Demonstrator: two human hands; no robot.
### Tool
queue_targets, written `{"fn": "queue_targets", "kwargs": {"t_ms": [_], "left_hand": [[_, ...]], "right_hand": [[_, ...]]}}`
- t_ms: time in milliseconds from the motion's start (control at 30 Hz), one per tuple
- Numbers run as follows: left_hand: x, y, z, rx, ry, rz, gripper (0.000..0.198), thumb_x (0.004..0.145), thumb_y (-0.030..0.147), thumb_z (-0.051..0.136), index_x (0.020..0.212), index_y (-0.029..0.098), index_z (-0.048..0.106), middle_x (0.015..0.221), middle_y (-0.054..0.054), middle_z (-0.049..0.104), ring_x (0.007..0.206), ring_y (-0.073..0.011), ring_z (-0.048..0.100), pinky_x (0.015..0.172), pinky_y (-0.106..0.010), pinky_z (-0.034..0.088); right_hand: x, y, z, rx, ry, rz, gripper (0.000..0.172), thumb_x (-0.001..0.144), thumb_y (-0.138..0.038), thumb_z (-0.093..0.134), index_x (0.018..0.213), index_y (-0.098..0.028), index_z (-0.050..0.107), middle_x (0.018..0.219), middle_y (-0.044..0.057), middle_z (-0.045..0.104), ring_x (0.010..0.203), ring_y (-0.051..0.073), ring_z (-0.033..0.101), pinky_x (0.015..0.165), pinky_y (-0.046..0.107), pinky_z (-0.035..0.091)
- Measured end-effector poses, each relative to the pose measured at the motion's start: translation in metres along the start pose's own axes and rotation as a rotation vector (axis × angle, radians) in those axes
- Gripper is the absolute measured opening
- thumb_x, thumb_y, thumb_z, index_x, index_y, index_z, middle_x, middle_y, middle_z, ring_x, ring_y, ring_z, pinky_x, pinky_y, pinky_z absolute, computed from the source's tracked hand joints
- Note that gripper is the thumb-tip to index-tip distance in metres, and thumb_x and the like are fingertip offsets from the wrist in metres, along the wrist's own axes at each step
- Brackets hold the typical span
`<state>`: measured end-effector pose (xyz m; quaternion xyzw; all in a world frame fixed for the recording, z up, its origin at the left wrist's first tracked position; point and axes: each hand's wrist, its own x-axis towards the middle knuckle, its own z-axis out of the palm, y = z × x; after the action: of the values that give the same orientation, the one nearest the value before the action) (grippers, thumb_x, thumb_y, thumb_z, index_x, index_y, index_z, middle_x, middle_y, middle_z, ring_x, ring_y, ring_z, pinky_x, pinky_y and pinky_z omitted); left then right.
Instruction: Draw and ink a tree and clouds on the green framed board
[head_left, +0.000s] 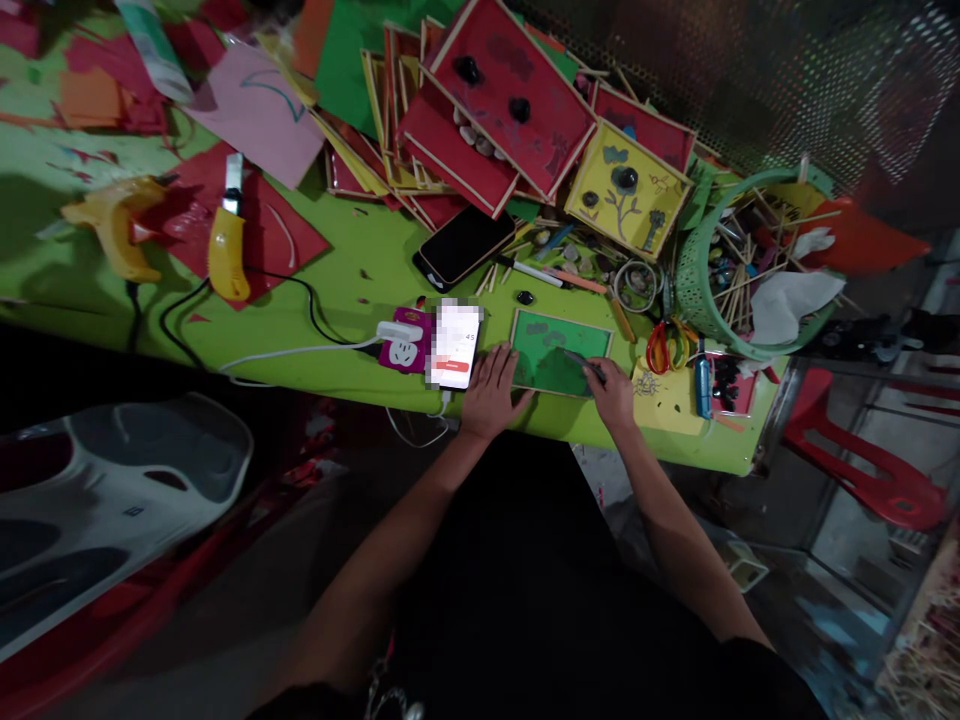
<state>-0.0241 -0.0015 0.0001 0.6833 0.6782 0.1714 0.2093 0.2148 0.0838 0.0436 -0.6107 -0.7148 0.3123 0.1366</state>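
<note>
A green board with a pale stick border (pixel 536 375) lies on the table in front of me, with grey shapes drawn near its top. My left hand (pixel 491 390) rests flat at the board's left edge, fingers extended, beside a lit phone (pixel 455 345). In my right hand (pixel 613 397), at the board's right side, is a dark pen (pixel 583 361) whose tip points at the board's middle. A small black stone (pixel 525 297) sits just above the board. To the right lies a yellow paper with a line drawing (pixel 667 395).
Framed red boards (pixel 517 85) pile up behind, with a yellow one (pixel 626 190) beside them. A green basket of sticks (pixel 697 285) stands right, near scissors (pixel 660 350). Left are a glue gun (pixel 120 225), a yellow cutter (pixel 227 250) and a purple power strip (pixel 405 352) with cables.
</note>
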Motion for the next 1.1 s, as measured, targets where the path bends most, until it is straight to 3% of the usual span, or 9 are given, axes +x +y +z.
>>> {"fn": "queue_targets", "kwargs": {"t_ms": [700, 1100], "left_hand": [[-0.0003, 0.0002, 0.0007, -0.031, -0.008, -0.004, 0.079, 0.1, 0.054, 0.046, 0.164, 0.012, 0.023, 0.167, -0.016, 0.033, 0.157, -0.0315, 0.027, 0.126, -0.051, 0.026], [0.0007, 0.0017, -0.0021, -0.014, -0.013, -0.012, 0.076, 0.1, 0.054, 0.046, 0.161, 0.01, 0.03, 0.165, -0.017, 0.036, 0.156, -0.0311, 0.03, 0.125, -0.05, 0.028]], "right_hand": [[0.002, -0.0023, -0.001, -0.025, -0.01, -0.004, 0.034, 0.102, -0.047, 0.047, 0.105, -0.022, 0.07, 0.099, 0.011, 0.074, 0.09, 0.026, 0.067, 0.081, 0.038, 0.052], [0.0058, 0.0008, -0.003, -0.038, 0.022, -0.017, 0.036, 0.103, -0.048, 0.046, 0.104, -0.021, 0.069, 0.1, 0.012, 0.075, 0.092, 0.027, 0.068, 0.083, 0.038, 0.051]]}}
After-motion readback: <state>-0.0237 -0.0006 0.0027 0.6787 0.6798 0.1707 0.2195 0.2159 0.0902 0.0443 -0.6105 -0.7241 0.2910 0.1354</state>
